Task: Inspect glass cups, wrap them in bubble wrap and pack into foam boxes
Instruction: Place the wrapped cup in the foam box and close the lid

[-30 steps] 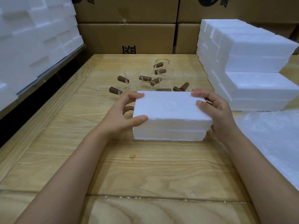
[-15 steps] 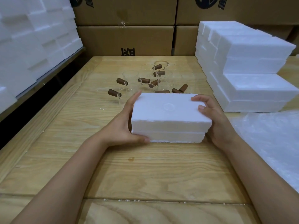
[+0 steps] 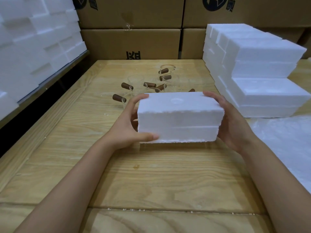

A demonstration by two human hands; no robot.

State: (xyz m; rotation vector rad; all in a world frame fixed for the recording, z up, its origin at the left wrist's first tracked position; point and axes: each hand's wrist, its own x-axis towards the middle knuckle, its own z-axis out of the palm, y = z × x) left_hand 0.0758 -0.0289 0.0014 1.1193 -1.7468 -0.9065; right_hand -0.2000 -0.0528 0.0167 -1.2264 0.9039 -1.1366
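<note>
A closed white foam box point(image 3: 180, 118) hangs a little above the wooden table point(image 3: 151, 174), with its lid seam facing me. My left hand point(image 3: 129, 125) grips its left end, thumb under the front lower edge. My right hand point(image 3: 230, 121) clasps the right end. Behind the box stand several clear glass cups with brown wooden handles point(image 3: 149, 84); some are hidden by the box. A sheet of bubble wrap point(image 3: 286, 145) lies on the table at the right.
Stacked foam boxes point(image 3: 259, 68) rise in steps at the back right. More foam boxes point(image 3: 33, 44) are piled on a ledge at the left. Cardboard cartons point(image 3: 131, 39) line the back wall. A dark gap runs along the table's left edge.
The foam box has left the table and come up toward me. My left thumb has slid from the lid to the bottom front edge, and both hands now clasp the ends.
</note>
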